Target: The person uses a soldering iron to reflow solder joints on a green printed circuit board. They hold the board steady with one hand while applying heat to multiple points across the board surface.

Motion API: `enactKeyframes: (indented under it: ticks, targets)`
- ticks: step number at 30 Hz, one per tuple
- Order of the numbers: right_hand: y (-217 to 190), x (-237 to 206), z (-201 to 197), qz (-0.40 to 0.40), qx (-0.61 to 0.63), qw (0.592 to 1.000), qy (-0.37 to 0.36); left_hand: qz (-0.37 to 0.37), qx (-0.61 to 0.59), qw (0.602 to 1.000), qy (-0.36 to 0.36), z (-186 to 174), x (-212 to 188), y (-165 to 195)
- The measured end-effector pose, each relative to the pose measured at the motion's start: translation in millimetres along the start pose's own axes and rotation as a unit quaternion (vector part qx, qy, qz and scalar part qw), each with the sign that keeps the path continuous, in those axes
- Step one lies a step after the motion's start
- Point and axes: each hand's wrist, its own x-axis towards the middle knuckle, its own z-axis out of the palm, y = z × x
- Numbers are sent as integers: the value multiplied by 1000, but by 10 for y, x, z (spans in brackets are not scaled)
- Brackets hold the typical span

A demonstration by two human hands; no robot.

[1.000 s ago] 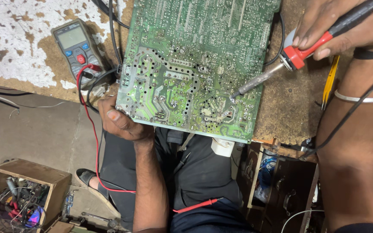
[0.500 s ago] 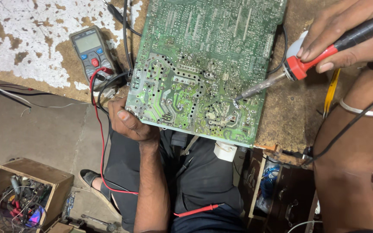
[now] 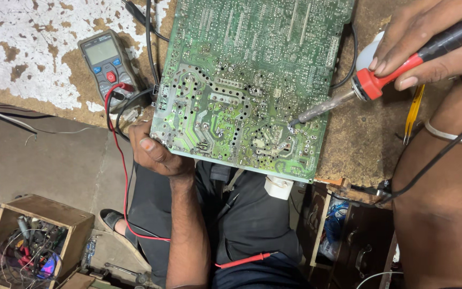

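Near left: wooden box (image 3: 44, 214) full of tangled wires. Left hand (image 3: 153, 152) grips near-left corner of green board (image 3: 247, 80), solder side up, lying on the rough worn worktop (image 3: 359, 144). Right hand (image 3: 429, 40) closed on red-black iron (image 3: 386, 72), metal tip touching board's near right. Grey meter (image 3: 105, 59) far left.

Electronics repair workshop: multimeter (image 3: 107, 61), worn workbench (image 3: 33, 59).

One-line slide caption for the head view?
Right hand holds soldering iron to green circuit board; left hand grips its corner.
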Motion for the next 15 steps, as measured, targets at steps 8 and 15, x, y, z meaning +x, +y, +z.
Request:
enactKeyframes:
  ticks: [8, 15]
  targets:
    - [31, -20, 16, -5, -2, 1000, 3, 4, -3, 1000, -2, -16, -7, -19]
    - [74, -40, -18, -15, -9, 1000, -14, 7, -1, 1000, 0, -16, -4, -32]
